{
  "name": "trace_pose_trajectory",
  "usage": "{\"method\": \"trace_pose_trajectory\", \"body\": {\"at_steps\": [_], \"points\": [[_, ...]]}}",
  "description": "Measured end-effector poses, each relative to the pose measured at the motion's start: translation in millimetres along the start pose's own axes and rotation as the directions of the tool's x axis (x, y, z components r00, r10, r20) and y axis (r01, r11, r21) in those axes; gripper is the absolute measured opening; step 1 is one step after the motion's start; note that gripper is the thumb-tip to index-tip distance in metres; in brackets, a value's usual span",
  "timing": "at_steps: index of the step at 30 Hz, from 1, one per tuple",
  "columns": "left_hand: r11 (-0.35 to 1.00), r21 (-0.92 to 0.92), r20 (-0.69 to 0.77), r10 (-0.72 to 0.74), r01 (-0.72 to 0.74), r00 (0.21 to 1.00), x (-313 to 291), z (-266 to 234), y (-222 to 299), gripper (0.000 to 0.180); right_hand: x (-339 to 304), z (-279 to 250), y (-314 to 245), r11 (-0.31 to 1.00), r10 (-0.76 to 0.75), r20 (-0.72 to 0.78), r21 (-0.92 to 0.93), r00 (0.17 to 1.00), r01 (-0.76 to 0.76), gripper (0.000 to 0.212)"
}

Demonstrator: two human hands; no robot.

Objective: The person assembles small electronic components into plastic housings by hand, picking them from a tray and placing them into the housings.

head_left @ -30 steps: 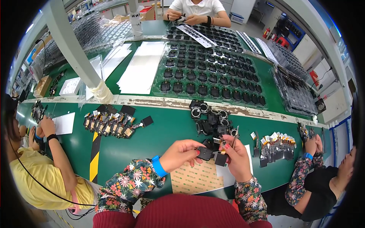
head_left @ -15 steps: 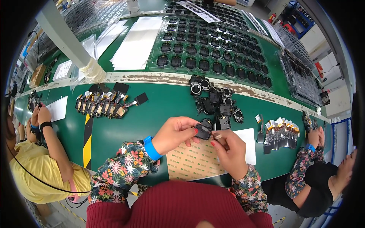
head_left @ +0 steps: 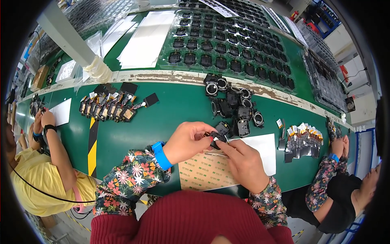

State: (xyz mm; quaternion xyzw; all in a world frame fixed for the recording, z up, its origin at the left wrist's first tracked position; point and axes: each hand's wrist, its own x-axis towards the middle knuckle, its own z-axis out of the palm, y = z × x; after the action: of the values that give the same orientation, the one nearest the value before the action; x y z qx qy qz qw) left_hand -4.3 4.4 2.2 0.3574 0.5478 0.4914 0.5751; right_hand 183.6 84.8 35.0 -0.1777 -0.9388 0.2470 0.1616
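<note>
My left hand [head_left: 183, 142], a blue band at its wrist, pinches a small black plastic housing [head_left: 219, 137] between thumb and fingers. From the other side my right hand [head_left: 247, 164] reaches in with its fingertips closed at the same housing. A small white bit shows between the hands; what the right fingers hold is too small to tell. Below them lies a tan backing sheet [head_left: 203, 175] with green print, overlapping white paper [head_left: 266, 152]. Just beyond the hands sits a pile of black housings [head_left: 232, 97], several with round silver rings.
Left on the green table is a cluster of black parts with tan pads [head_left: 107, 107]; right, a group of parts with white-orange tabs [head_left: 302, 140]. Clear trays of black housings [head_left: 235, 65] fill the raised far shelf. Co-workers sit at both sides. A post [head_left: 73, 40] stands far left.
The housing has been turned in my left hand. My right fingertips have moved left and up onto it. The view has shifted slightly.
</note>
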Motion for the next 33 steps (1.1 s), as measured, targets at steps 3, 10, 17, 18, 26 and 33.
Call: {"method": "trace_pose_trajectory", "body": {"at_steps": [3, 10, 17, 18, 26, 33], "points": [[0.998, 0.06, 0.016, -0.003, 0.002, 1.0, 0, -2, -1, 0.023, 1, 1, 1, 0.998, -0.038, -0.011, -0.042, 0.999, 0.038, 0.043], [0.992, 0.125, 0.013, 0.011, -0.012, 1.0, -1, -2, 1, 0.02, 1, 5, 2, 0.992, -0.095, -0.059, -0.086, 0.994, 0.09, 0.042], [0.993, 0.117, -0.015, 0.032, -0.03, 0.999, -1, 0, -1, 0.02, 0, 8, 4, 0.994, -0.097, -0.088, -0.057, 0.991, 0.093, 0.043], [0.991, 0.13, -0.013, 0.028, -0.026, 1.0, -1, 1, 0, 0.021, -1, 9, 4, 0.994, -0.094, -0.089, -0.057, 0.992, 0.089, 0.043], [0.998, 0.022, -0.048, 0.067, -0.066, 0.997, -2, 5, -3, 0.016, 0, 12, 2, 0.97, -0.151, -0.122, -0.209, 0.981, 0.123, 0.039], [0.998, 0.038, -0.022, 0.04, -0.04, 0.999, 0, 2, -5, 0.014, -3, 16, -1, 0.958, -0.172, -0.112, -0.252, 0.979, 0.139, 0.037]]}}
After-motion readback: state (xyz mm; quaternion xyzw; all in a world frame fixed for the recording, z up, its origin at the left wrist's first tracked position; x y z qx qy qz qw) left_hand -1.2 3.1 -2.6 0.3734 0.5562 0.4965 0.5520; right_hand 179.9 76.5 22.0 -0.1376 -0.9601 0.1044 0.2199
